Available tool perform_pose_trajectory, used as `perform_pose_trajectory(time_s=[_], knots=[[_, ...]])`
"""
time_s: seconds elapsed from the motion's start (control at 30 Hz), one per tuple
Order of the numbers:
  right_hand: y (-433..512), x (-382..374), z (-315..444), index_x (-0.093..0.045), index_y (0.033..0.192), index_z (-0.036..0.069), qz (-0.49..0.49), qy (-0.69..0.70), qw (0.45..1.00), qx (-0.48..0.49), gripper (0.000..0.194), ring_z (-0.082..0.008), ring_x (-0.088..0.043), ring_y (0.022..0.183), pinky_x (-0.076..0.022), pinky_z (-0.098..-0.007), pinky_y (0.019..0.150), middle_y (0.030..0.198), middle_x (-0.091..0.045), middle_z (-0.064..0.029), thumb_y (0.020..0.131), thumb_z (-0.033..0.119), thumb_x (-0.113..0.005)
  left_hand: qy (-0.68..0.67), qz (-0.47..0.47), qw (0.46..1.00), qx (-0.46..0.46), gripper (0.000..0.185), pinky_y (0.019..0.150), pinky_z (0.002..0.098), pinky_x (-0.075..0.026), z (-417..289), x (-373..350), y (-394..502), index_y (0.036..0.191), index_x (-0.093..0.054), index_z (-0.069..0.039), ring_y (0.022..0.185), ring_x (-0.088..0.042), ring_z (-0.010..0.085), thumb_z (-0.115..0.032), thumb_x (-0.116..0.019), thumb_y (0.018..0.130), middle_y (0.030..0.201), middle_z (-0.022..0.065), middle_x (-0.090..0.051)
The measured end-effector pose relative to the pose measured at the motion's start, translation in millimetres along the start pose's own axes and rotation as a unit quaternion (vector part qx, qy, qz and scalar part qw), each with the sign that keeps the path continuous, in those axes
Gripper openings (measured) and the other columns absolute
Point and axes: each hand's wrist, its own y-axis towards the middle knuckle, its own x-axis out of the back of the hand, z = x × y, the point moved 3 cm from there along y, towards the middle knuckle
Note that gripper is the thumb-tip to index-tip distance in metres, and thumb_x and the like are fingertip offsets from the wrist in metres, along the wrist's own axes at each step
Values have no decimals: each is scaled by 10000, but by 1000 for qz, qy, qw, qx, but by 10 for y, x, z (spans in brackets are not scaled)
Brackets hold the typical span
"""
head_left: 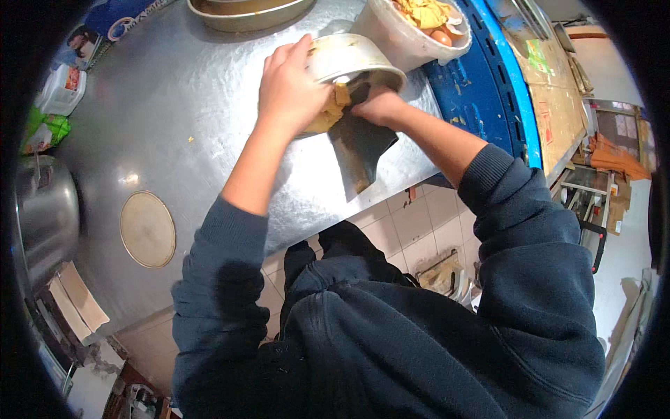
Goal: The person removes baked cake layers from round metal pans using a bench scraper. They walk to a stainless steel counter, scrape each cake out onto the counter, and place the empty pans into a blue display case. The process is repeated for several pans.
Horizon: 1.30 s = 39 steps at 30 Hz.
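My left hand (293, 86) grips a round metal cake pan (348, 55) by its side. The pan is tilted, with its opening turned toward me. At the opening is my right hand (382, 107), its thumb against a dark flexible sheet (364, 144) that hangs down over the table; some of the fingers are hidden. Tan, crumbly pieces (327, 118), perhaps cake, show under the pan by my left hand. A flat round metal disc (147, 229) lies on the steel table (209, 152) to the left.
A white plastic bucket (408, 44) holding yellow scraps and eggshells (441, 37) stands behind my right hand. Another round pan (251, 15) sits at the back. On the left are a large metal pot (49, 209), a white tub (63, 89) and a green bag (49, 131).
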Motion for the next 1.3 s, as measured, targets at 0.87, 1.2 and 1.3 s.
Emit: perform_pose_trajectory(time_s=[0.87, 1.2, 1.3], knots=[[-140, -673, 431, -584, 1084, -35, 209, 456, 863, 61, 427, -177, -596, 867, -479, -295, 788, 994, -630, -109, 759, 220, -692, -253, -60, 947, 187, 769, 1049, 380, -266, 914, 145, -1190, 1404, -77, -41, 1263, -330, 261, -127, -586, 834, 1383, 164, -286], [-560, -419, 133, -595, 1061, -9, 196, 519, 831, 40, 378, -154, -616, 778, -499, -281, 725, 928, -648, -83, 774, 221, -682, -137, -11, 985, 103, 945, 1031, 419, -284, 556, 401, -1040, 1400, -116, 19, 1239, -342, 306, -250, -721, 727, 1335, 214, -316], [-660, -266, -49, -598, 1052, -4, 164, 519, 839, 18, 366, -149, -617, 769, -502, -282, 705, 924, -648, -83, 771, 216, -679, -102, 5, 985, 139, 920, 1005, 394, -315, 519, 383, -971, 1364, -199, 32, 1186, -382, 294, -274, -751, 693, 1276, 196, -363]])
